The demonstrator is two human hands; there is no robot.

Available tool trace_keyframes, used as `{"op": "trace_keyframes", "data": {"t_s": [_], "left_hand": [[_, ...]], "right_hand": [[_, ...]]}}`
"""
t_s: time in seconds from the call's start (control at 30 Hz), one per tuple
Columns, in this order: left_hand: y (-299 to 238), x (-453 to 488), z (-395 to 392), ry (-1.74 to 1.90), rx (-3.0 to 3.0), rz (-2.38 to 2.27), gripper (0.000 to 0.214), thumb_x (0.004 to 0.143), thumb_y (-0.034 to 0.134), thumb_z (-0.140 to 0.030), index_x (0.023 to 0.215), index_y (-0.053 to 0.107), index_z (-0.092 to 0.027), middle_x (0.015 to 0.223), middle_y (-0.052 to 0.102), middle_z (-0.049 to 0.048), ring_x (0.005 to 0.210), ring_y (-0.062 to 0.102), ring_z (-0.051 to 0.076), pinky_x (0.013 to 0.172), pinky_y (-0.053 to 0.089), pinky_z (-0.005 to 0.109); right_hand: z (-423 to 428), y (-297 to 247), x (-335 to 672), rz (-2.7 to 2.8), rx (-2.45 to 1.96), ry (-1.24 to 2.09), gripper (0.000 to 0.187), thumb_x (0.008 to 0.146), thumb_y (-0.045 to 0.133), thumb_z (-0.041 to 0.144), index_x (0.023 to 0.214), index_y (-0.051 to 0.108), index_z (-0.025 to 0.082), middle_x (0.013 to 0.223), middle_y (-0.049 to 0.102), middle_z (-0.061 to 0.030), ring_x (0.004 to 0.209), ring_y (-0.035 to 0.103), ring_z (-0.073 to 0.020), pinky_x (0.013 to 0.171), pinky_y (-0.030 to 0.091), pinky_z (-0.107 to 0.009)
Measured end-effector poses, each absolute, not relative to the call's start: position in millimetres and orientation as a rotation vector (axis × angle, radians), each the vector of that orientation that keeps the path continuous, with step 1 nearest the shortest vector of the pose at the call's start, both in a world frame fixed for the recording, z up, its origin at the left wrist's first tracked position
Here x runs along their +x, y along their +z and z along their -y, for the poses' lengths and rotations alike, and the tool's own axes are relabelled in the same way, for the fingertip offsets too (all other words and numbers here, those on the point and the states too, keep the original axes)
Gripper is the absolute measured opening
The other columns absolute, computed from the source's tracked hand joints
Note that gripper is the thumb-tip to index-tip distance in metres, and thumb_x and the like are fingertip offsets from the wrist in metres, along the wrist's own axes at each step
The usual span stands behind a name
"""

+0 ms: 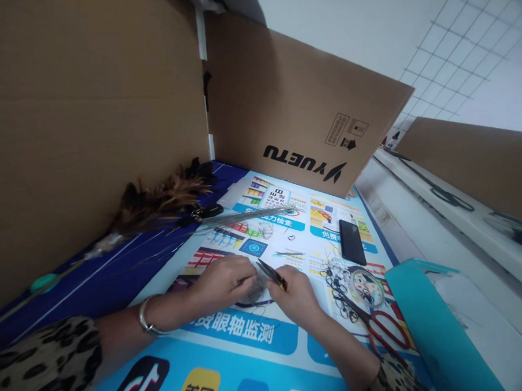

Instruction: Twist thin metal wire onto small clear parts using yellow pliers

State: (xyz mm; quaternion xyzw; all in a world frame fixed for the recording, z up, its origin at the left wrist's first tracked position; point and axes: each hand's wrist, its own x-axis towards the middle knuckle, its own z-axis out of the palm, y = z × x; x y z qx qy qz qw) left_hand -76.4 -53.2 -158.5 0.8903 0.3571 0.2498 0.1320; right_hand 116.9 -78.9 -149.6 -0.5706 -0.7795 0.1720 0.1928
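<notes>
My right hand is closed around a small pair of pliers with dark jaws and a bit of yellow on the handle. The jaws point up and to the left. Close beside it, my left hand, with a metal bangle at the wrist, has its fingers pinched together. Thin greyish wire appears between and under the two hands, but what the left fingertips hold is too small to make out. Just beyond the hands, a few short thin pieces lie on the printed mat.
Scissors with red handles lie at the right, by a tangle of wire with black loops. A black phone, a bundle of thin wires, a feather duster and a teal box surround the work. Cardboard panels stand behind.
</notes>
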Motion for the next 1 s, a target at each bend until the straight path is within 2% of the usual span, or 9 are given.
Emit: {"op": "trace_keyframes", "data": {"t_s": [0.73, 1.0], "left_hand": [[-157.1, -76.8, 54.8, 0.719, 2.659, -0.994, 0.023, 0.083, 0.041, -0.021, 0.066, 0.056, -0.016, 0.066, 0.055, 0.0026, 0.065, 0.049, 0.015, 0.063, 0.033, 0.026], [-159.3, -74.6, 54.7, 0.734, 2.641, -0.954, 0.025, 0.084, 0.041, -0.022, 0.066, 0.057, -0.015, 0.065, 0.056, 0.0031, 0.065, 0.049, 0.015, 0.063, 0.034, 0.025]], "right_hand": [[83.3, -153.5, 118.3, 2.155, -1.566, 0.437, 0.018, 0.08, 0.049, 0.026, 0.064, 0.044, 0.018, 0.067, 0.047, 0.0021, 0.064, 0.045, -0.0102, 0.055, 0.029, -0.019], [82.6, -151.1, 117.6, 2.178, -1.595, 0.457, 0.016, 0.078, 0.054, 0.029, 0.066, 0.05, 0.018, 0.069, 0.049, 0.0016, 0.067, 0.047, -0.0111, 0.056, 0.03, -0.02]]}}
